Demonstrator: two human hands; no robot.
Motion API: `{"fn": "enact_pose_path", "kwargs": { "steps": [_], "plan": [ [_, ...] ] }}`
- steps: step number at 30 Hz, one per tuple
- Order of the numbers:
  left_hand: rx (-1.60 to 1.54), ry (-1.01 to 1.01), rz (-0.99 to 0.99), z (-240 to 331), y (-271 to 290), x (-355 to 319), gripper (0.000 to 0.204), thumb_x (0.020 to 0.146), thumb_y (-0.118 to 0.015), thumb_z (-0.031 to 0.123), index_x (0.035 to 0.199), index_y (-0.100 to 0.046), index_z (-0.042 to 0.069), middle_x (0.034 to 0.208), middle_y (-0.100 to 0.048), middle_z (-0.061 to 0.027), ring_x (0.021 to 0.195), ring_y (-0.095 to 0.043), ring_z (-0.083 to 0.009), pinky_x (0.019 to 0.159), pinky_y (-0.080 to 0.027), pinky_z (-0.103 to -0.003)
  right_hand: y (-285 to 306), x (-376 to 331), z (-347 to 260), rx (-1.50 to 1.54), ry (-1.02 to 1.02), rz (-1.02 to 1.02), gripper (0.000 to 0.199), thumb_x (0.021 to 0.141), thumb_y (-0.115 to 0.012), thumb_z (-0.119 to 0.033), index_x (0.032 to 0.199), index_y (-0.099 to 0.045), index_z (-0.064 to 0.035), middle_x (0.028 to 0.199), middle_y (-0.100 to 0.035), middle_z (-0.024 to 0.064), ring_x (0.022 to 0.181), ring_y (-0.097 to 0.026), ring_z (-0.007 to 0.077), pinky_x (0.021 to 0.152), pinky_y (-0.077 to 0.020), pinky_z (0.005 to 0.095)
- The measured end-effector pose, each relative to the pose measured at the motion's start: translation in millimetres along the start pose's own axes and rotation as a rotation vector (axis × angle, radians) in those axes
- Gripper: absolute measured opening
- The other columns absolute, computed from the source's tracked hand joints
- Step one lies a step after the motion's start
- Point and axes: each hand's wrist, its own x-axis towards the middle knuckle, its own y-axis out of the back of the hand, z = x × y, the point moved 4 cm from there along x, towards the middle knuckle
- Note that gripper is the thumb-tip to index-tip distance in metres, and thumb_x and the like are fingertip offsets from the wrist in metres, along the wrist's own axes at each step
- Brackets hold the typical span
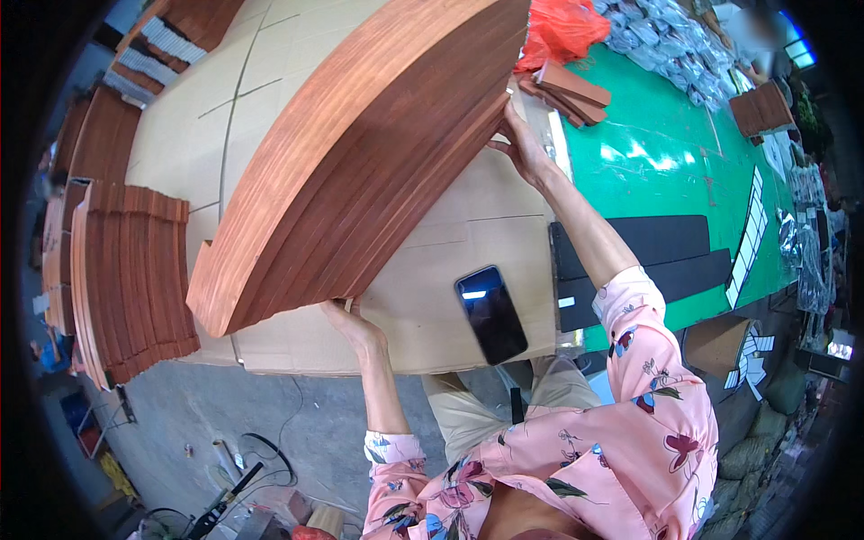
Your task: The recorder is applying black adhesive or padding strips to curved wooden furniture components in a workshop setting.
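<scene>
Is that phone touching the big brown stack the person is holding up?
Apart. The head view shows a strip of bare cardboard between the phone and the nearest edge of the brown stack.

The single view looks from the person's head, through a wide fisheye lens, downward and forward over the table [432,261]; the pink shirt [576,490] fills the lower middle of the frame, close beneath the lens; the left hand [355,328] shows just below and left of centre, the right hand [526,151] above and right of it; the floor [315,409] lies farther off at lower left; straight edges bow toward the rim, and darkness rounds off the corners.
</scene>
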Motion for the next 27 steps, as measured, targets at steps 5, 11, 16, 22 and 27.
{"fn": "enact_pose_path", "kwargs": {
  "steps": [5, 11, 16, 22, 27],
  "plan": [
    [0.021, 0.037, -0.025, -19.5, -37.2, -5.9, 0.055, 0.086, -0.035, 0.052, 0.122, -0.039, 0.011, 0.116, -0.043, -0.0059, 0.107, -0.040, -0.0173, 0.094, -0.031, -0.041, 56.6, -14.1, -8.0, 0.029, 0.018, 0.041, 0.056, 0.091, -0.036, -0.054, 0.126, -0.045, -0.0118, 0.116, -0.049, 0.0016, 0.106, -0.044, 0.0153, 0.090, -0.0369, 0.0376],
    [0.062, 0.012, -0.081, -24.3, -61.8, -18.9, 0.053, 0.086, -0.035, 0.053, 0.119, -0.042, 0.012, 0.108, -0.043, -0.0033, 0.100, -0.040, -0.0153, 0.090, -0.031, -0.038, 92.0, -25.3, 3.3, 0.070, -0.033, 0.089, 0.059, 0.091, -0.032, -0.054, 0.126, -0.043, -0.0077, 0.117, -0.050, 0.0069, 0.110, -0.043, 0.0177, 0.095, -0.0352, 0.0384],
    [0.061, 0.014, -0.038, -22.9, -70.2, -28.9, 0.046, 0.088, -0.037, 0.047, 0.115, -0.047, 0.011, 0.105, -0.047, -0.0027, 0.101, -0.042, -0.0145, 0.088, -0.032, -0.034, 104.1, -33.7, 9.4, 0.182, -0.047, 0.089, 0.048, 0.094, -0.034, -0.045, 0.124, -0.045, -0.0091, 0.118, -0.048, 0.0036, 0.108, -0.042, 0.0165, 0.092, -0.0351, 0.0394],
    [0.112, 0.005, -0.088, -31.2, -66.5, -28.5, 0.053, 0.087, -0.034, 0.052, 0.121, -0.040, 0.012, 0.115, -0.044, -0.0041, 0.105, -0.041, -0.0159, 0.091, -0.031, -0.038, 106.4, -37.4, 8.6, 0.209, -0.025, 0.092, 0.050, 0.094, -0.034, -0.046, 0.124, -0.045, -0.0077, 0.119, -0.048, 0.0044, 0.111, -0.041, 0.0173, 0.093, -0.0350, 0.0390],
    [0.171, -0.032, -0.117, -38.3, -59.5, -26.9, 0.052, 0.089, -0.033, 0.049, 0.124, -0.038, 0.011, 0.119, -0.043, -0.0060, 0.108, -0.041, -0.0174, 0.092, -0.033, -0.039, 105.8, -45.2, 6.9, 0.083, -0.107, 0.088, 0.070, 0.091, -0.026, -0.056, 0.141, -0.018, -0.0072, 0.146, -0.018, 0.0125, 0.136, -0.012, 0.0257, 0.109, -0.0089, 0.0431]
  ]
}}
